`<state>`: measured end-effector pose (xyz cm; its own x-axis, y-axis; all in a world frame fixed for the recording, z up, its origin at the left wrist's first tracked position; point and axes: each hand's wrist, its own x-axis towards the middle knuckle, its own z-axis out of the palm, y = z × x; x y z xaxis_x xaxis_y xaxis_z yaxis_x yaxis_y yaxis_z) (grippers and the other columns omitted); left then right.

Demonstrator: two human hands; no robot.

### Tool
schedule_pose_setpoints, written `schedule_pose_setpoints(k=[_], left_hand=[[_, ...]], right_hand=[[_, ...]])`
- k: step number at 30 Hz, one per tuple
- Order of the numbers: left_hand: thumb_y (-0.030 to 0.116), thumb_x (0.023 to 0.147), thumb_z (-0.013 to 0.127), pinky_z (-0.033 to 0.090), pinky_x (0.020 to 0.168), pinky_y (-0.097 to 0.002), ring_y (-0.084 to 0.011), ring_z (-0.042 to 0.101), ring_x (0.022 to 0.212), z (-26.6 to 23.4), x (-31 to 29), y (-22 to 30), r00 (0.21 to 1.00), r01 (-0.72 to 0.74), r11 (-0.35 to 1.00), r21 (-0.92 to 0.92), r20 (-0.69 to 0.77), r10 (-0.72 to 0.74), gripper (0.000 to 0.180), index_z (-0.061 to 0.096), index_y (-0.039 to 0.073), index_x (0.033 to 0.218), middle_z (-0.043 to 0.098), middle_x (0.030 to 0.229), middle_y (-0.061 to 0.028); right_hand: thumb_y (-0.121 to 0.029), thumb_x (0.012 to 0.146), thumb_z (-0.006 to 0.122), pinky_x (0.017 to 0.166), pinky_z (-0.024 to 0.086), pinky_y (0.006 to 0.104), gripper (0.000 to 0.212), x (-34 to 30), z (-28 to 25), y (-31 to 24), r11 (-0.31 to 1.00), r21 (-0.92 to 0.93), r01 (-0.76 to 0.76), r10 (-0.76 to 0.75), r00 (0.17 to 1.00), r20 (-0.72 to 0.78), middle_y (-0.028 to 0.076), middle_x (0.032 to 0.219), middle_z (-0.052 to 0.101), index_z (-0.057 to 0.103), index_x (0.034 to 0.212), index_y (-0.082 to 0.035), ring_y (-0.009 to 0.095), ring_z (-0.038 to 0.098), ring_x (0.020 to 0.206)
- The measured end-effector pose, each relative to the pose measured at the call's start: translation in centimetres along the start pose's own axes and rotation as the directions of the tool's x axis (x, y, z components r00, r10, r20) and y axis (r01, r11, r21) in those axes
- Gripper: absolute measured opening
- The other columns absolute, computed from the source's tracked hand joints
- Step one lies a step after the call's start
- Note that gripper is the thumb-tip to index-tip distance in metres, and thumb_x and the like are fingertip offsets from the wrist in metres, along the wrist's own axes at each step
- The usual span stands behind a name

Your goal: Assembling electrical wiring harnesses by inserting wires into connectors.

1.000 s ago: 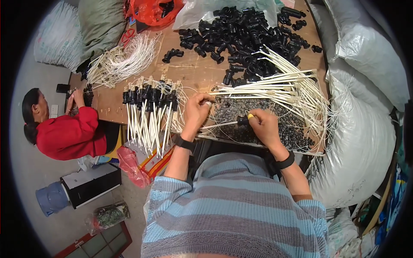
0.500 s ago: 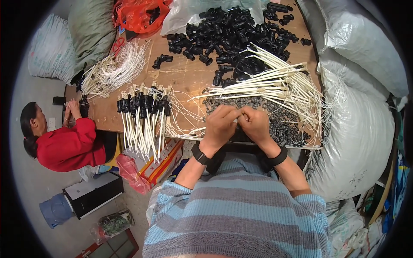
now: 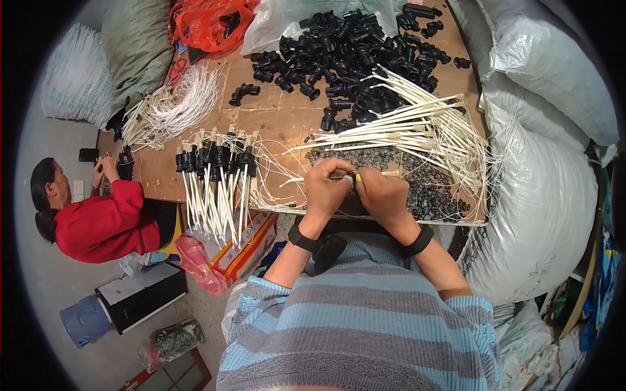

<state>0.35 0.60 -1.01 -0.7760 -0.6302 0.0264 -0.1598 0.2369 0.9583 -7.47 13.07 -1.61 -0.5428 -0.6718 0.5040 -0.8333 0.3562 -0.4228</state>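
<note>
My left hand (image 3: pixel 325 192) and my right hand (image 3: pixel 385 197) meet at the table's front edge, thumbs and fingertips pinched close together. Between them shows a small dark piece with a yellowish bit (image 3: pixel 355 176), too small and covered to name. Just beyond my hands lies a spread of tiny dark clips or nuts (image 3: pixel 433 195). Across it rests a loose bundle of cream-white tubes with thin wires (image 3: pixel 398 135). To the left, several black sockets with white tubes (image 3: pixel 215 156) lie side by side, their tube ends hanging over the edge.
Black plastic fittings (image 3: pixel 365 58) are heaped at the back. White wires (image 3: pixel 179 104) and a red plastic bag (image 3: pixel 212 26) lie at the far left. Stuffed white sacks (image 3: pixel 541 189) press against the table's right side. A person in red (image 3: pixel 111 218) works at the left end.
My hands have turned and drawn slightly apart at the fingertips, so a bit of the small piece now shows. The co-worker's hands have shifted slightly.
</note>
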Motion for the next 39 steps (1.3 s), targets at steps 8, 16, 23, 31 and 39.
schedule_pose_setpoints(k=[8, 16, 23, 31, 39], left_hand=[[-0.005, 0.066, 0.067, 0.045, 0.064, -0.0261, -0.0151, 0.057, 0.073, -0.5, 0.2, 0.2, 0.990, -0.137, 0.967, 0.215, 0.009, 0.138, 0.014, 0.067, 0.004, 0.076, 0.064, 0.076, -0.0031], [0.001, 0.067, 0.070, 0.051, 0.070, -0.0348, -0.0274, 0.065, 0.082, -1.4, 0.1, 2.2, 0.949, -0.014, 0.995, -0.096, 0.313, 0.043, 0.035, 0.067, 0.007, 0.101, 0.068, 0.092, -0.0118], [-0.003, 0.073, 0.065, 0.048, 0.069, -0.0265, -0.0172, 0.063, 0.077, -2.8, 0.7, 3.0, 0.910, -0.105, 0.969, 0.224, 0.414, 0.003, 0.036, 0.065, 0.004, 0.107, 0.067, 0.089, -0.0101], [-0.001, 0.071, 0.063, 0.046, 0.062, -0.0275, -0.0143, 0.059, 0.067, -1.9, 0.1, 0.2, 0.926, 0.014, 0.981, 0.196, 0.368, -0.087, 0.028, 0.067, 0.003, 0.099, 0.065, 0.078, -0.0091], [0.002, 0.070, 0.064, 0.046, 0.058, -0.0309, -0.0201, 0.061, 0.063, -2.2, 0.3, 1.3, 0.941, -0.120, 0.946, 0.300, 0.338, 0.012, 0.027, 0.068, 0.004, 0.097, 0.065, 0.080, -0.0116]], right_hand=[[-0.012, 0.079, 0.063, 0.046, 0.042, 0.0373, 0.005, 0.4, -0.5, -0.2, 0.964, 0.252, -0.081, 0.092, 0.995, -0.031, 0.007, 0.069, 0.059, 0.061, 0.082, -0.010, 0.028, 0.058, 0.055], [-0.008, 0.087, 0.064, 0.051, 0.030, 0.0161, 0.007, 0.5, -2.3, 1.9, 0.024, 0.804, -0.594, 0.350, 0.759, 0.550, -0.008, 0.072, 0.059, 0.067, 0.091, -0.003, -0.001, 0.043, 0.058], [-0.002, 0.078, 0.066, 0.047, 0.038, 0.0253, 0.028, 0.5, -3.8, 1.5, 0.852, 0.511, -0.115, -0.002, 0.975, 0.222, 0.005, 0.065, 0.059, 0.067, 0.105, -0.006, 0.009, 0.051, 0.050], [-0.003, 0.069, 0.065, 0.045, 0.044, 0.0349, 0.045, 0.7, -2.7, 2.5, 0.942, 0.263, 0.207, -0.251, 0.957, 0.144, 0.004, 0.061, 0.056, 0.064, 0.113, -0.011, 0.024, 0.058, 0.051], [-0.005, 0.075, 0.066, 0.046, 0.042, 0.0334, 0.030, 1.1, -3.3, 1.6, 0.977, 0.149, 0.152, -0.193, 0.929, 0.316, 0.006, 0.066, 0.060, 0.068, 0.105, -0.010, 0.026, 0.059, 0.053]])
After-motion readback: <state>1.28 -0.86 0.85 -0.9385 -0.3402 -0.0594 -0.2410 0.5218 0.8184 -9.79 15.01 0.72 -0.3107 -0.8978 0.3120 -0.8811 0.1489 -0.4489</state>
